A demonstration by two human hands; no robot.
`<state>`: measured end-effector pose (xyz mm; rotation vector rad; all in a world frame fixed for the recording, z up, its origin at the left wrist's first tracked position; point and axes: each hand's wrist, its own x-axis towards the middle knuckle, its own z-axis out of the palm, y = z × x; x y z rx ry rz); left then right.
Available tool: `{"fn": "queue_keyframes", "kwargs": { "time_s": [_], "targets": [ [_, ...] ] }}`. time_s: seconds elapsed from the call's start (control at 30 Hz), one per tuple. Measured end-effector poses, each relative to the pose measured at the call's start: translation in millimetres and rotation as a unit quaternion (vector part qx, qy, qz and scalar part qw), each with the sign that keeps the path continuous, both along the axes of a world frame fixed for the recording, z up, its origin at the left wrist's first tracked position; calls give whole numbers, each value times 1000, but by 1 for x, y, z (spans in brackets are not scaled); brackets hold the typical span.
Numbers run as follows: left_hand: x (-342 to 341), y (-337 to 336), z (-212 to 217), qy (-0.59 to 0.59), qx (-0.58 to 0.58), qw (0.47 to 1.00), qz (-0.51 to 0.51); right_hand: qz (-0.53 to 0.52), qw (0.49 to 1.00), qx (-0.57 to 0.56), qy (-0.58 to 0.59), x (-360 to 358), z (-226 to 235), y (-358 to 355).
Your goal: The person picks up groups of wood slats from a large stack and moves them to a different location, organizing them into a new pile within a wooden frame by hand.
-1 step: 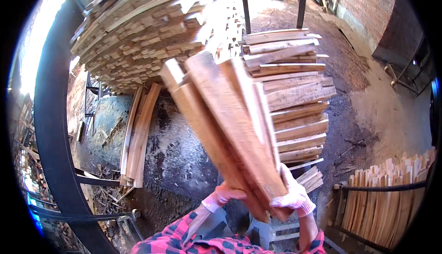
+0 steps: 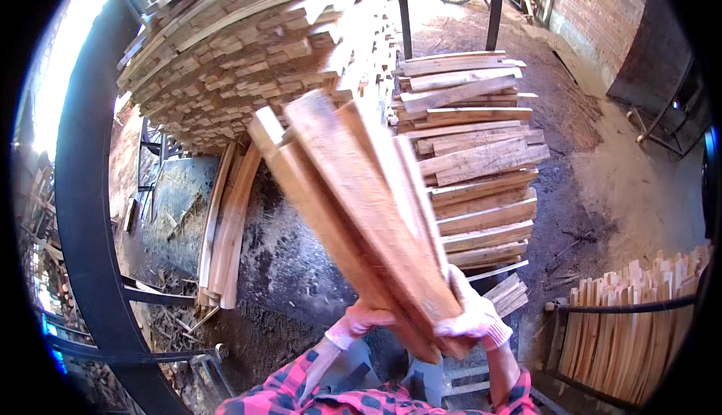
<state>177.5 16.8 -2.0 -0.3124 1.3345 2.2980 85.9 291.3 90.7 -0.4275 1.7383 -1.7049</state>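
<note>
Both my hands wear pale gloves and grip one bundle of wooden boards (image 2: 361, 212) by its near end. My left hand (image 2: 363, 320) is closed on the left edge of the bundle, low down. Around the right edge wraps my right hand (image 2: 472, 320), thumb over the top board. The bundle is held up and slants away to the far left. Its boards lie roughly side by side and overlap, and their far ends are uneven. My palms and some fingers are hidden by the wood.
A tall stack of wood (image 2: 226, 69) rises at the far left. Right of the bundle lies a row of boards (image 2: 481, 152). A few boards (image 2: 229, 227) lean at left. Upright boards (image 2: 632, 332) fill a metal rack at lower right. A dark post (image 2: 90, 189) stands left.
The bundle has swung a little to the left, its far ends moving most. My hands have shifted slightly left with it and still grip it.
</note>
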Motion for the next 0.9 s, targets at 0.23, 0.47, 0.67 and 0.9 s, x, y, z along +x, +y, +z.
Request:
{"fn": "queue_keyframes", "kwargs": {
  "time_s": [0.23, 0.47, 0.67, 0.9],
  "targets": [
    [48, -194, 20, -48, -89, 972, 210, 30, 991, -103, -79, 18, 12, -192],
    [-37, -245, 118, 35, -584, 794, 164, 48, 977, 209, 6, 32, -36, -378],
    [-58, -318, 53, -24, -815, 577, -44, 52, 996, -66, 33, 46, -40, -330],
    [-63, -121, 85, 288, -685, 664, 74, -418, 812, -274, -303, 82, -128, -117]
  ]
}}
